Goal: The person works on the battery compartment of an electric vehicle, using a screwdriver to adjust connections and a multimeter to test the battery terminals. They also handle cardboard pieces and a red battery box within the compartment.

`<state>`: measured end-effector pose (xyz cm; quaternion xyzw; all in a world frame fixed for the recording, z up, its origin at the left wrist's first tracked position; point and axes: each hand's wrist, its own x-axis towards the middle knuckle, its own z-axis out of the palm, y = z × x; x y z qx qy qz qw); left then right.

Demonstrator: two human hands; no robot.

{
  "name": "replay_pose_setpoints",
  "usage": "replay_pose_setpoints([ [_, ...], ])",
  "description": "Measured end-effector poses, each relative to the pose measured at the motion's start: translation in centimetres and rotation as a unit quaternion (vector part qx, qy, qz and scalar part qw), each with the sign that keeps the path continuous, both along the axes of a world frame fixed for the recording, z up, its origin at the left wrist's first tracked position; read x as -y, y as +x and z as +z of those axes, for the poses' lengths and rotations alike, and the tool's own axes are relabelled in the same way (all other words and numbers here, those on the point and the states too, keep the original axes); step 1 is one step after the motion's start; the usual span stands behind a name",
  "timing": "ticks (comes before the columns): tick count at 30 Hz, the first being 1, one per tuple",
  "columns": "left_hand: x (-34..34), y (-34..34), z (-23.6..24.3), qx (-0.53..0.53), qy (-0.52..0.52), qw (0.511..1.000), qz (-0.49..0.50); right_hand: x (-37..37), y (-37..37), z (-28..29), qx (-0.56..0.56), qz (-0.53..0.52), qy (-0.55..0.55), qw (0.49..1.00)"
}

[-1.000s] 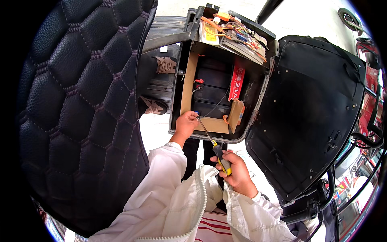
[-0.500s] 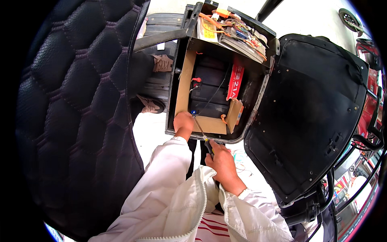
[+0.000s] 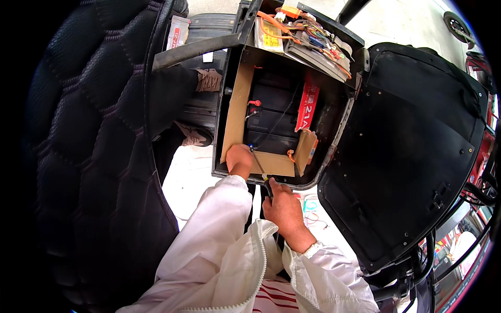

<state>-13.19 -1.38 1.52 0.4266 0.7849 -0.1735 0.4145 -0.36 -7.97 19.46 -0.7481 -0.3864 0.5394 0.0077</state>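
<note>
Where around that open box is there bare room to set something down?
The pale floor left of the box, bordered by the quilted cushion, a shoe and the left sleeve, looks bare. Crowded: tangled wires at the box's far end, and its near-left corner, where left hand and screwdriver meet.

Box's [image 3: 330, 117] straight in front of me, padded seat [image 3: 99, 156] off to the left, open panel [image 3: 402, 151] to the right. Inside, the batteries [image 3: 274, 121] lie one behind another, with cardboard [image 3: 238, 104] along the left wall and across the near end. A strip [image 3: 307, 108] runs down their right side, and the wiring [image 3: 315, 39] is piled behind them at the far end. My left fingers [image 3: 243, 152] are over the near left corner. My right fingers [image 3: 280, 190] are before the near rim, around the screwdriver [image 3: 265, 178], its shaft slanting across the cardboard toward the left ones. Someone's shoes [image 3: 209, 81] are between seat and box.
</note>
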Motion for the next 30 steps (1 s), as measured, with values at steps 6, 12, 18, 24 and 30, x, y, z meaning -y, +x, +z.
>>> replay_pose_setpoints([
  [6,0.2,0.2,-0.1,0.003,0.003,0.999,-0.041,-0.2,0.2,-0.3,0.002,0.006,-0.01,1.0],
  [12,0.7,-0.6,-1.3,-0.002,0.022,0.998,-0.063,-0.7,0.1,-0.7,-0.005,0.044,-0.01,0.999],
  [18,0.7,-0.4,-1.1,0.0,0.035,0.997,-0.064,-1.0,0.0,-0.7,-0.004,0.037,-0.024,0.999],
  [24,1.0,-0.7,-1.6,0.003,0.043,0.997,-0.068,-0.5,-0.4,-1.0,0.0,0.028,-0.027,0.999],
  [30,0.8,-1.0,-2.2,-0.003,0.015,0.998,-0.068,-0.4,-0.8,-1.2,0.004,0.032,-0.032,0.999],
])
